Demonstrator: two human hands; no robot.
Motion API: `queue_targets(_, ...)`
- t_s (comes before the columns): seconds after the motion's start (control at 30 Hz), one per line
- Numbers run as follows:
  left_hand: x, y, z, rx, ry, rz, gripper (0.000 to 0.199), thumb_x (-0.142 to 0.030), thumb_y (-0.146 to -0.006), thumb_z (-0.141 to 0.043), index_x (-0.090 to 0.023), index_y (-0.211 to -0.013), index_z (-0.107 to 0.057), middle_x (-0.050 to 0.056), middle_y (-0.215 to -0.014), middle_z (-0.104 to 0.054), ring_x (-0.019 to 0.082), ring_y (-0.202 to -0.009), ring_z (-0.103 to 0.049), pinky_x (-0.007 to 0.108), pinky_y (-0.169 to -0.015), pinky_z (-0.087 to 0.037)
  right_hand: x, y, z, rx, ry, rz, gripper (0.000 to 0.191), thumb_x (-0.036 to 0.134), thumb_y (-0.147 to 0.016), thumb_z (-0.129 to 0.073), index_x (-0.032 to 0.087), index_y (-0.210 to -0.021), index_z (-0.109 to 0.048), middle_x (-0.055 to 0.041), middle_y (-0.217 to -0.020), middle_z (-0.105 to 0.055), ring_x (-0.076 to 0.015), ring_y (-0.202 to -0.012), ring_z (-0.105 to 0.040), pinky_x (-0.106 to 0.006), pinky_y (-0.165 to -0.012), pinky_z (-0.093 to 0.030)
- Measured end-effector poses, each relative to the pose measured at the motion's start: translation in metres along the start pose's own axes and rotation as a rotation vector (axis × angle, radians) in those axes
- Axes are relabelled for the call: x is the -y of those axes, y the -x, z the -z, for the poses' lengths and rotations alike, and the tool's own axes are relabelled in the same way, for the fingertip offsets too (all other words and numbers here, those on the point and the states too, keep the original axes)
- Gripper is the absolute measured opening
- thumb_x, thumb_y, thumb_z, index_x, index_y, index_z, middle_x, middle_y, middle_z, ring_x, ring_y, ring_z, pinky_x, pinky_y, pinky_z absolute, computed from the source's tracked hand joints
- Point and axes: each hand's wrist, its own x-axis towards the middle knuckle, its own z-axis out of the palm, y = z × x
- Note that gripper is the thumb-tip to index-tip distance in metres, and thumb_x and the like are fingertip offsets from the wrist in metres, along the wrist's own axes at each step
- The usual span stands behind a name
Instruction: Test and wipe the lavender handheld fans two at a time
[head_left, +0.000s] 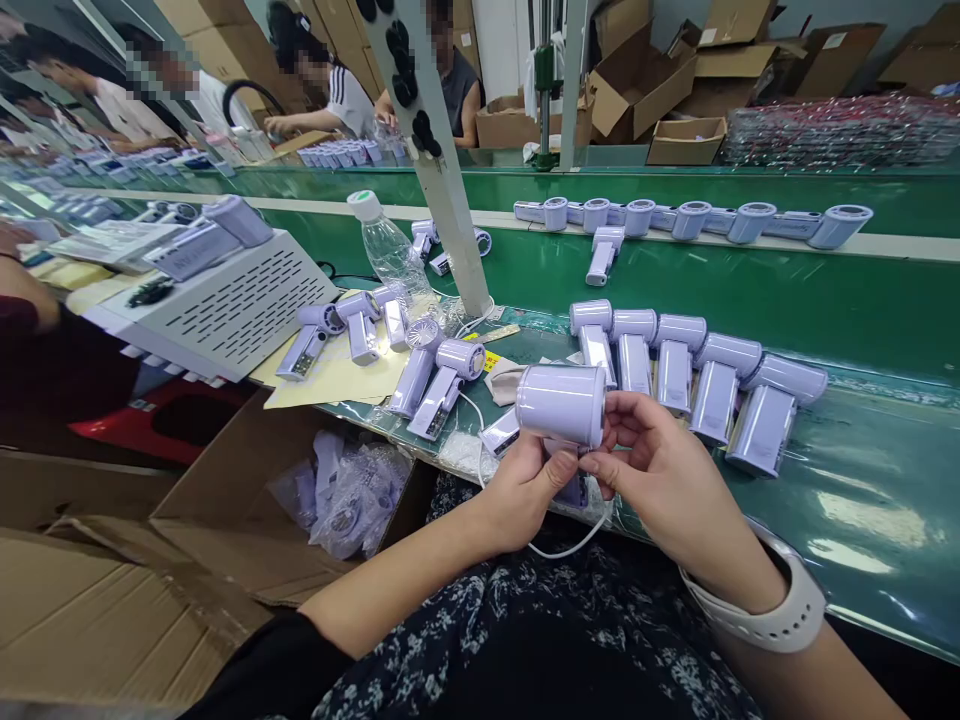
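Observation:
A lavender handheld fan (561,403) is held up over the near edge of the green bench, its round barrel lying sideways. My left hand (521,490) wraps its handle below the barrel, covering most of it. At the barrel's right end, my right hand (645,450) has its fingers curled, with thumb and fingertips against the fan. A white cable (574,550) loops below the hands. Just behind and to the right stands a row of several similar fans (718,385). More fans (437,388) lie to the left, some with their handle insides exposed.
A vented white metal box (247,290) stands at left, near a clear plastic bottle (386,245). A grey post (442,180) rises from the bench. Below left, an open carton (217,480) holds bagged parts. Fans line the conveyor's far rail (892,245). Several people sit across the line.

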Motion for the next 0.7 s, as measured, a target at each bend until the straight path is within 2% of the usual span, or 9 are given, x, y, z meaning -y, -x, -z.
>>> queue_targets(0.13, 0.001, 0.001, 0.001, -0.010, 0.016, 0.036, 0.075, -0.080, -0.092, -0.044, -0.015, -0.130, -0.053, 0.018, -0.134, -0.063, 0.031, -0.124, -0.059, 0.047, -0.112, -0.045, 0.000, -0.003, 0.001, 0.004, 0.012, 0.008, 0.048, 0.020, -0.061, -0.079, 0.021, -0.106, -0.062, 0.0011, -0.084, -0.061, -0.0149, -0.072, -0.059, -0.024, -0.053, -0.049)
queue_targets(0.27, 0.003, -0.001, 0.000, -0.009, 0.035, 0.063, 0.075, -0.081, -0.092, -0.044, -0.015, -0.127, -0.056, 0.018, -0.137, -0.062, 0.029, -0.126, -0.058, 0.046, -0.114, -0.044, 0.000, -0.003, 0.000, -0.009, 0.062, 0.027, 0.046, 0.021, -0.065, -0.075, 0.021, -0.109, -0.062, 0.0038, -0.078, -0.055, -0.0131, -0.064, -0.054, -0.026, -0.052, -0.048)
queue_targets(0.33, 0.006, -0.002, -0.002, -0.016, 0.086, 0.057, 0.073, -0.079, -0.092, -0.045, -0.016, -0.128, -0.056, 0.017, -0.137, -0.063, 0.028, -0.129, -0.057, 0.045, -0.116, -0.042, 0.000, -0.002, -0.001, -0.025, 0.053, 0.031, 0.049, 0.023, -0.067, -0.075, 0.021, -0.113, -0.060, 0.0038, -0.080, -0.055, -0.0128, -0.063, -0.053, -0.027, -0.052, -0.049)
queue_targets(0.5, 0.012, -0.006, -0.006, -0.026, 0.194, -0.003, 0.065, -0.073, -0.096, -0.048, -0.019, -0.130, -0.056, 0.012, -0.127, -0.069, 0.027, -0.139, -0.052, 0.048, -0.123, -0.036, -0.004, -0.002, -0.004, -0.077, 0.053, 0.071, 0.056, 0.024, -0.069, -0.075, 0.022, -0.123, -0.059, -0.0011, -0.094, -0.059, -0.0164, -0.076, -0.060, -0.028, -0.055, -0.053)
queue_targets(0.7, 0.009, -0.006, -0.006, -0.048, 0.164, 0.030, 0.065, -0.075, -0.094, -0.048, -0.018, -0.125, -0.057, 0.014, -0.126, -0.068, 0.028, -0.133, -0.056, 0.047, -0.120, -0.040, -0.005, -0.002, -0.005, -0.082, 0.045, 0.070, 0.056, 0.021, -0.070, -0.075, 0.022, -0.123, -0.060, -0.0013, -0.094, -0.059, -0.0156, -0.073, -0.059, -0.027, -0.053, -0.053)
